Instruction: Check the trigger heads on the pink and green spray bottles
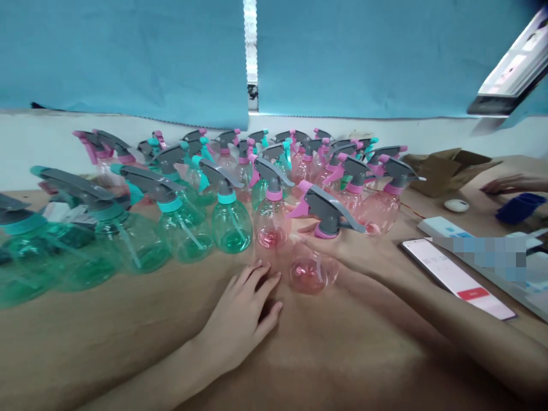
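Observation:
My right hand (342, 245) is wrapped round a pink spray bottle (310, 273) with a grey and pink trigger head (327, 214), standing on the wooden table (128, 342). My left hand (242, 319) lies flat on the table just left of that bottle, fingers stretched out, holding nothing. Right behind stand another pink spray bottle (270, 220) and a green spray bottle (230, 220).
Several green and pink spray bottles crowd the table's left and back. A phone (458, 278) lies at the right, beside a white box (445, 228). Another person's hand (511, 184) rests far right near a blue object (520, 206) and open cardboard box (445, 168). Blue blinds hang behind.

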`<action>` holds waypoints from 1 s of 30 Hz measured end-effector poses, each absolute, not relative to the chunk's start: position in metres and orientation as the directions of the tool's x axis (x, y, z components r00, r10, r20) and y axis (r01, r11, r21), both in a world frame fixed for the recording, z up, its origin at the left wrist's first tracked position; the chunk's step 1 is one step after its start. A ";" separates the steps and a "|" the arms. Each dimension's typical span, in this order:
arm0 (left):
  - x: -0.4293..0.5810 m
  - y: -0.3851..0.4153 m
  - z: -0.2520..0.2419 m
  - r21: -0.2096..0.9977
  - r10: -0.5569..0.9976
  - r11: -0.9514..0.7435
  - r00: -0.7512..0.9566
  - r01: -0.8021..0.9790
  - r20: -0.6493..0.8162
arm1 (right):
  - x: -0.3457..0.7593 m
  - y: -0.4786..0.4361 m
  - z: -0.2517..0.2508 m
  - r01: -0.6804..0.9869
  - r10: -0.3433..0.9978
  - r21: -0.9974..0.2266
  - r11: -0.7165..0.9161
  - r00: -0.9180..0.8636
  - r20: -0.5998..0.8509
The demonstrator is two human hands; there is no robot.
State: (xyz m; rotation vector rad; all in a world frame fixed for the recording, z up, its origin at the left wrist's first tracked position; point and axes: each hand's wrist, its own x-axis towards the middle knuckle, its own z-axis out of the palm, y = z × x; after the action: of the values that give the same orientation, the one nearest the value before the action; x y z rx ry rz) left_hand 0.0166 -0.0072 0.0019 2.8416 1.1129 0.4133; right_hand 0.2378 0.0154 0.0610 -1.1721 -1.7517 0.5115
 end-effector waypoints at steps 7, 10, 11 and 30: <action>0.017 -0.008 0.000 0.147 0.673 -0.738 0.703 0.659 0.232 | 0.239 0.003 0.070 0.593 0.866 -0.676 0.437 -0.076 0.493; 0.016 -0.008 0.000 0.141 0.669 -0.741 0.702 0.656 0.244 | 0.238 -0.009 0.077 0.726 0.878 -0.580 0.370 -0.068 0.474; 0.016 -0.008 0.000 0.141 0.667 -0.742 0.703 0.655 0.247 | 0.239 -0.013 0.077 0.763 0.882 -0.546 0.345 -0.064 0.468; 0.014 -0.004 -0.006 0.140 0.636 -0.764 0.699 0.630 0.328 | 0.275 0.019 0.049 0.891 0.876 -0.392 0.230 -0.014 0.482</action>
State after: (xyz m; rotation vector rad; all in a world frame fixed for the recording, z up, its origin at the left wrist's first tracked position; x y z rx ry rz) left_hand 0.0136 -0.0043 -0.0057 2.8796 1.0729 0.5656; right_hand 0.2750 0.0192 0.0492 -1.6236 -1.8632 -0.0300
